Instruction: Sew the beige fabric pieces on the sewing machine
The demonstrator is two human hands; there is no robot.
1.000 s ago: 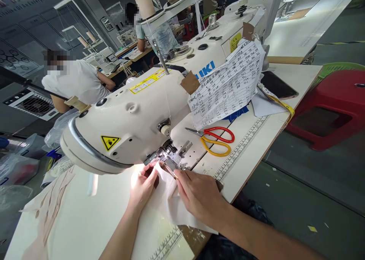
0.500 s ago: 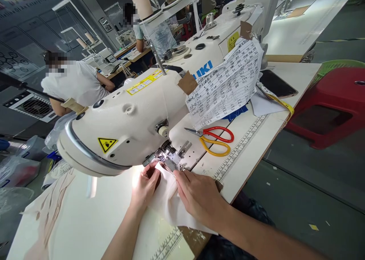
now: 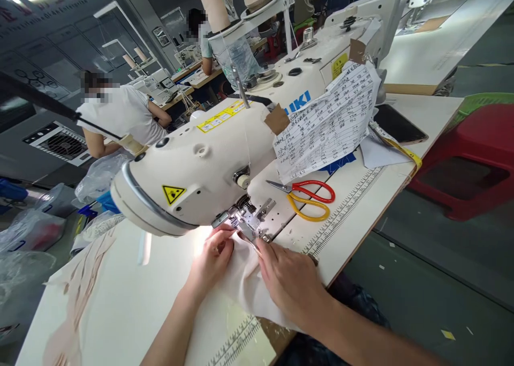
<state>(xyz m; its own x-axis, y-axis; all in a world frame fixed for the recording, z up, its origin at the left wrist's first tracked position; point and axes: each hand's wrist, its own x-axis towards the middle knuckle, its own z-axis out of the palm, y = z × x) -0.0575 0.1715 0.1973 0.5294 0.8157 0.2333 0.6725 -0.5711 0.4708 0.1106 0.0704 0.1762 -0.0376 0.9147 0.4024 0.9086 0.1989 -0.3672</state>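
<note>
A pale pink piece of fabric (image 3: 244,291) lies under the needle area of a white sewing machine (image 3: 196,167) and hangs over the table's front edge. My left hand (image 3: 212,256) pinches the fabric's left edge close to the presser foot (image 3: 249,228). On the other side my right hand (image 3: 287,275) is closed on the fabric, fingertips right by the foot. A thin, shiny sliver shows at those fingertips; I cannot make out what it is. Scissors (image 3: 307,197) with one red and one yellow handle lie on the machine bed, beyond my right hand.
Handwritten paper (image 3: 327,122) is taped to the machine. A phone (image 3: 401,124) and yellow tape measure (image 3: 395,143) lie at the right. Pink fabric strips (image 3: 82,285) drape at the left. A red stool (image 3: 477,157) stands beside the table. A person (image 3: 124,111) sits beyond.
The whole view has shifted slightly, so the machine and table appear farther right. Both hands keep their hold on the fabric at the presser foot, with little visible movement.
</note>
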